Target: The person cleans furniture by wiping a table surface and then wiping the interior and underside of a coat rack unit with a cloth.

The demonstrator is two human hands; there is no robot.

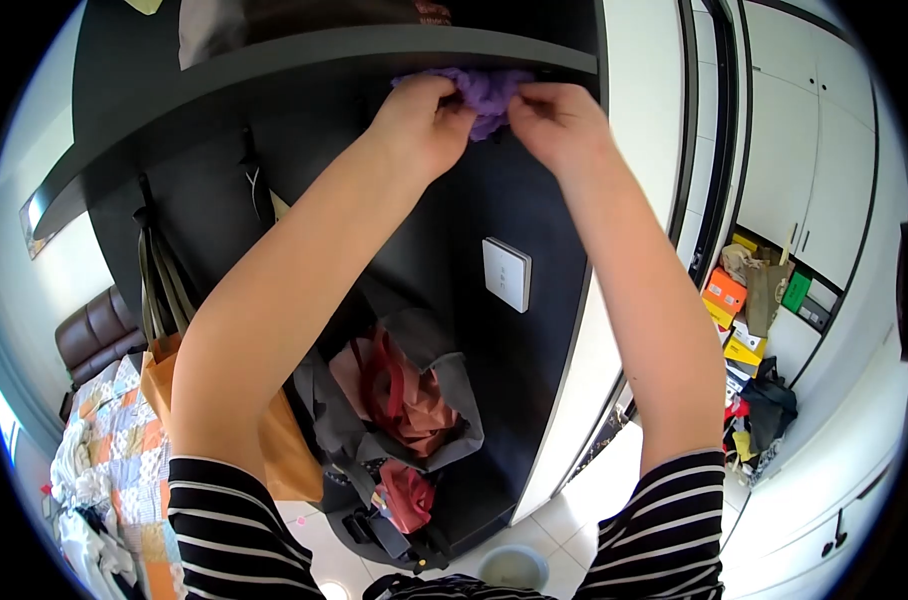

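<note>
A crumpled purple cloth (486, 95) is stretched between my two hands, right under the edge of a dark shelf (374, 45). My left hand (426, 122) pinches its left side, fingers closed. On the other side my right hand (559, 122) grips it with thumb and fingers together. Behind the cloth is the dark back panel, and part of what lies there is hidden by the hands. Below them a white switch panel (507, 273) is mounted on the dark wall.
An open grey bag (464, 400) with reddish items hangs below, beside an orange bag (292, 455). A basin (514, 567) stands on the tiled floor. The bed (109, 440) is at left; shoe boxes (724, 290) and white cabinets (779, 130) are at right.
</note>
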